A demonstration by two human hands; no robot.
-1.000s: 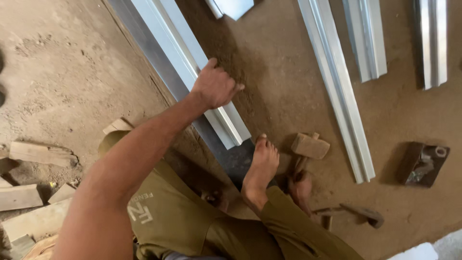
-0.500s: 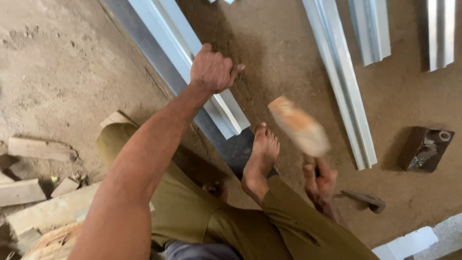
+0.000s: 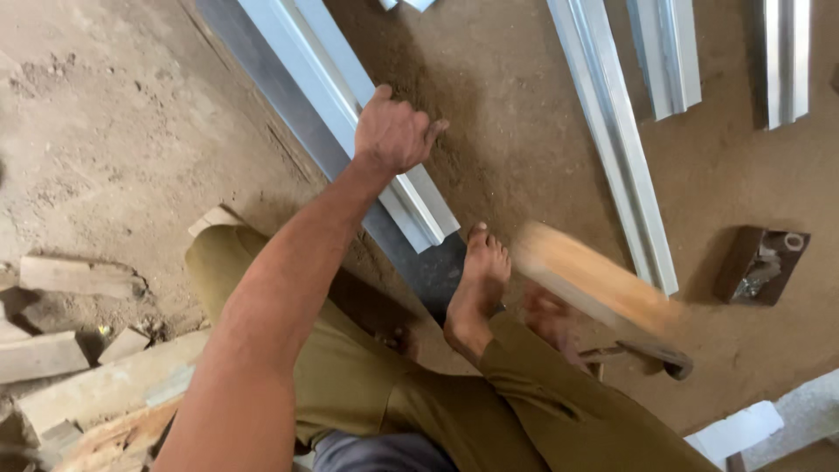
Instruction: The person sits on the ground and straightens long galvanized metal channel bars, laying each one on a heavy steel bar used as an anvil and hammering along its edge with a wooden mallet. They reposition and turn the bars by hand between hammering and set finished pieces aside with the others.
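My left hand point(image 3: 395, 133) presses down on a long silver metal channel point(image 3: 325, 80), fingers curled over its edge. The channel lies on a dark flat strip point(image 3: 428, 267) that runs under my bare foot point(image 3: 479, 288). A wooden mallet point(image 3: 594, 284) is blurred in mid-air just right of the foot. My right hand point(image 3: 549, 316) sits below it, also blurred and partly hidden, and appears to grip the handle. Olive trousers cover my bent legs at the bottom of the view.
More silver channels point(image 3: 612, 131) point(image 3: 669, 52) point(image 3: 786, 52) lie on the dirt floor to the right. A small dark box of bits point(image 3: 760, 262) sits far right. A metal tool point(image 3: 651, 354) lies by my leg. Wooden offcuts point(image 3: 70, 275) are piled at left.
The mallet lay on the floor beside my foot, then my right hand lifted it; it now swings, blurred, over the floor right of the foot. My left hand stays on the channel.
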